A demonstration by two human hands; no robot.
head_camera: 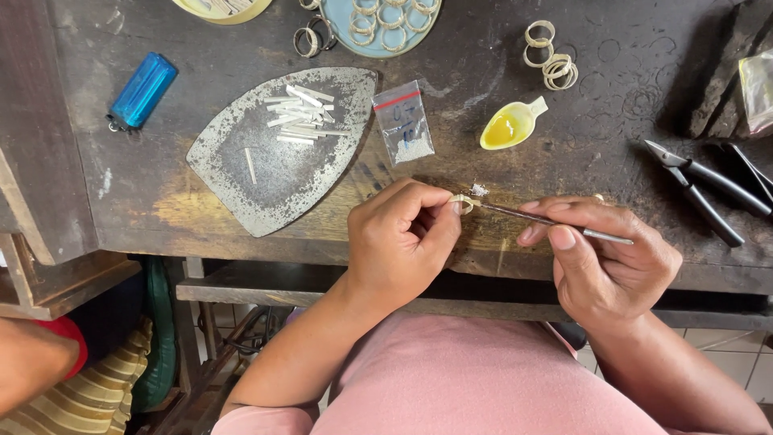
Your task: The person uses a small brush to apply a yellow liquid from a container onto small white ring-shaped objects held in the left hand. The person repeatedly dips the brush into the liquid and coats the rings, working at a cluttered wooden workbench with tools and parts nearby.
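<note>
So the little pale ring (462, 203) sits pinched at the fingertips of the left hand (403, 242), held just above the front edge of the workbench (564, 153), and the tip of a thin dark-handled brush (555, 221) is touching right at it. The right hand (604, 258) grips that brush like a pencil, thumb and fingers closed around the shaft, wrist angled in from the right. Left fingers are curled shut on the ring, knuckles up, forearm coming from below. To do this bit well I'd say keep both hands braced against the bench edge so the tip doesn't wander, and touch only the seam with light dabs. There's a tiny whitish speck (479, 190) on the wood just beside the ring. Further out: a yellow spoon-shaped dish (509, 127) with yellow liquid, a small plastic bag (404, 122), a worn metal plate (274, 173) with short pale strips (299, 115), more rings (550, 58) near the back, black pliers (699, 187) on the right, blue lighter (142, 90) far left
</note>
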